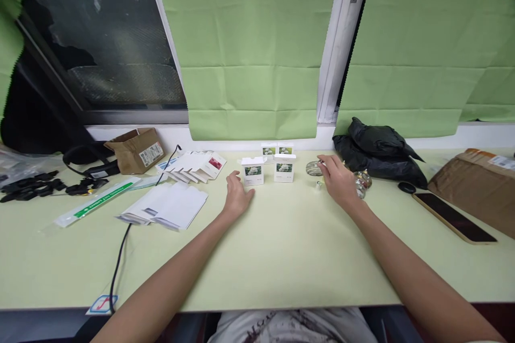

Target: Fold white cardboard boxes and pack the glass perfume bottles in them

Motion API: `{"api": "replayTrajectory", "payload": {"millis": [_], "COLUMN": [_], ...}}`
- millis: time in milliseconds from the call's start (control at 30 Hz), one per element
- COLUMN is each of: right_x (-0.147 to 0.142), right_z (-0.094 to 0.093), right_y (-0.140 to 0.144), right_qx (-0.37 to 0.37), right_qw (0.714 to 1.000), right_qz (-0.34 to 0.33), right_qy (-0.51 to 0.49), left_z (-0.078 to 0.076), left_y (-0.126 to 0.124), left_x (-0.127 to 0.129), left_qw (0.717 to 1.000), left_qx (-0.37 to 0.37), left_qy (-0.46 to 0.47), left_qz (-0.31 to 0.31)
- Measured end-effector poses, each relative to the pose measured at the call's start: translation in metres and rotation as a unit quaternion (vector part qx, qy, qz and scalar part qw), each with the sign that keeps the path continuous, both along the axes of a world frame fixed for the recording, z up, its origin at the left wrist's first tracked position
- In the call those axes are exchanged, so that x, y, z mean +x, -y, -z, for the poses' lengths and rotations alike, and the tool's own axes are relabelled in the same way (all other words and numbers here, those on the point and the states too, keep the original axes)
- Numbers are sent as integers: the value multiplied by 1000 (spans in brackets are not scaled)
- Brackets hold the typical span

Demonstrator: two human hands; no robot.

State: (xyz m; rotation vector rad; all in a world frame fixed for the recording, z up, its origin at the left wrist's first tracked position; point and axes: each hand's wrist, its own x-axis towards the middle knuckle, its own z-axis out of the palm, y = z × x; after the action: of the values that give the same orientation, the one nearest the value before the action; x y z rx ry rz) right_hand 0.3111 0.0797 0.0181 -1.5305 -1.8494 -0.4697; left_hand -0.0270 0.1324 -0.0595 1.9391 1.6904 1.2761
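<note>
My left hand (237, 196) rests on the table with fingers curved and thumb apart, holding nothing. Just right of its fingertips stands a small white box (254, 172) with a picture of white flowers, its top flaps raised. A similar box (284, 169) stands beside it. My right hand (338, 179) is closed, index finger and thumb together at the edge of a shiny oval piece (313, 168); what they pinch is hidden. A small silvery piece (319, 185) lies below the fingers. Several shiny rounded pieces (363, 179) sit partly behind this hand.
Two more small boxes (277, 150) stand at the back. Flat white cartons (183, 206) and more cartons (197, 166) lie left. An opened brown box (139, 153), black cable (118, 257), black bags (378, 150), phone (454, 217) and large brown carton (475, 187) surround the work area.
</note>
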Motion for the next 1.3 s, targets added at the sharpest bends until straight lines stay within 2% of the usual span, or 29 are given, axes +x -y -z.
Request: {"api": "replayTrajectory", "payload": {"millis": [100,200,267,367,467,567,800,1167,1233,1300], "right_x": [-8,-21,-29,-40,-45,-48,-58,-61,-56,-48], "right_z": [-1,4,10,19,24,28,30,28,25,21], "right_y": [7,13,17,21,24,26,31,37,34,30], "right_qx": [6,-16,-47,-85,-109,-132,-153,-172,-164,-142], "right_qw": [994,979,969,958,952,945,933,933,940,960], "right_qz": [-104,-197,-237,-268,-281,-285,-298,-292,-282,-231], "right_qy": [-22,-40,-47,-48,-59,-88,-133,-121,-96,-71], "left_z": [-7,-16,-23,-32,-39,-44,-45,-44,-44,-44], "left_y": [15,34,45,59,66,70,72,71,71,71], "left_x": [10,23,31,38,39,39,43,46,45,45], "left_qw": [998,994,994,980,960,949,948,946,946,946], "left_qx": [33,73,56,-14,-18,-8,-13,-29,-29,-26], "left_qy": [-29,-76,-88,-76,-75,-89,-96,-103,-111,-118], "left_qz": [-39,-35,32,185,269,303,304,306,302,302]}}
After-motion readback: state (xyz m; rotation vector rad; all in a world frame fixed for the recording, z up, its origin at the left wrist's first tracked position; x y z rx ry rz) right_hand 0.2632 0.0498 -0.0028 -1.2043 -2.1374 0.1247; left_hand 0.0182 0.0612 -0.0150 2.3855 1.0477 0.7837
